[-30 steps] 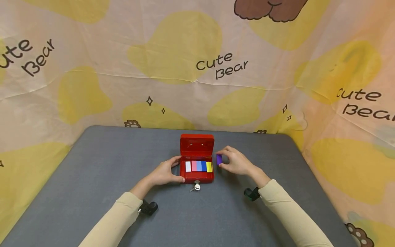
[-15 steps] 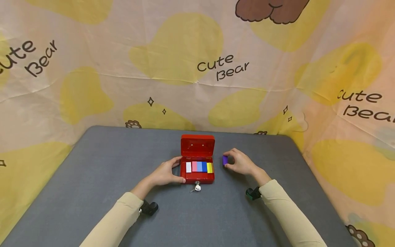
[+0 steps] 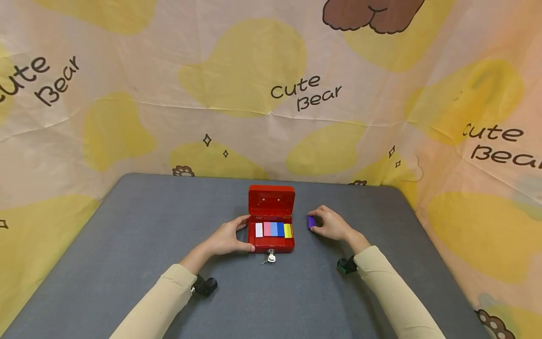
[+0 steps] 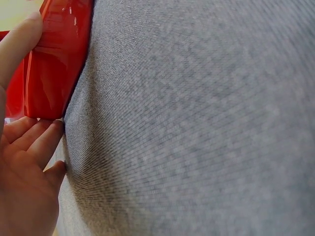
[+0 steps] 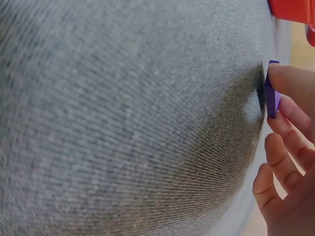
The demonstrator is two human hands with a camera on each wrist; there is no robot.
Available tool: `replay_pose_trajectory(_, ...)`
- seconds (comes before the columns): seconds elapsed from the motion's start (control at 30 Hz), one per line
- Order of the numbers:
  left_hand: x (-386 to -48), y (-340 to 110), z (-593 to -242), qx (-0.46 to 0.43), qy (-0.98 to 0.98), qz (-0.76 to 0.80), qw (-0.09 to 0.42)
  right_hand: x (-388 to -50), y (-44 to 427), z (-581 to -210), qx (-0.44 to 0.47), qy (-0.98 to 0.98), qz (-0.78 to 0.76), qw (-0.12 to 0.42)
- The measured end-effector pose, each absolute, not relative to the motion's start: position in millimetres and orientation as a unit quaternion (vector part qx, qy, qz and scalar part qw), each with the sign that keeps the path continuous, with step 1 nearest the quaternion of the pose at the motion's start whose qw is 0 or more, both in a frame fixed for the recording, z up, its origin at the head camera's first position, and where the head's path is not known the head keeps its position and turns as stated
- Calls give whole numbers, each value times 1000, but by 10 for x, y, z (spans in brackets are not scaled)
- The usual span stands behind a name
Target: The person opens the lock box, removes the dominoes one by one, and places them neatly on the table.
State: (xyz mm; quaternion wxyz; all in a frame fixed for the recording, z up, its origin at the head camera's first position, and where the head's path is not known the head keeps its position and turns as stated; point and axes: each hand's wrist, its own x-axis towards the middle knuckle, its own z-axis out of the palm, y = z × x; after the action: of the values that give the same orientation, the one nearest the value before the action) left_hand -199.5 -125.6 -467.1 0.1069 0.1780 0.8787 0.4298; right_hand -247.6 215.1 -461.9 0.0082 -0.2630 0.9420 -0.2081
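Observation:
A red metal cash box (image 3: pixel 271 247) stands on the table with its lid (image 3: pixel 271 200) raised. A row of white, pink, light blue, dark blue and yellow blocks (image 3: pixel 274 229) lies inside it. My left hand (image 3: pixel 224 238) holds the box at its left side, thumb at the front corner and fingers toward the back. In the left wrist view, the thumb and fingertips touch the red wall (image 4: pixel 59 59). Right of the box, my right hand (image 3: pixel 332 225) pinches a purple block (image 5: pixel 272 93) between thumb and fingers, low at the table surface.
Keys (image 3: pixel 271 258) hang from the lock at the box's front. The grey cloth-covered table (image 3: pixel 271 301) reaches back to a printed fabric curtain (image 3: pixel 237 66), which also closes in both sides.
My right hand has moved right, away from the box, carrying the purple block a little lower. My left hand has stayed at the box.

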Motion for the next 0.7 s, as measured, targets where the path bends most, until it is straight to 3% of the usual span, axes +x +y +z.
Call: replay_pose_trajectory(0.7, -1997, -1246, -4681, 176, 875, 438, 108, -2467, 2164, -4653, -266, 942, -206, 13)
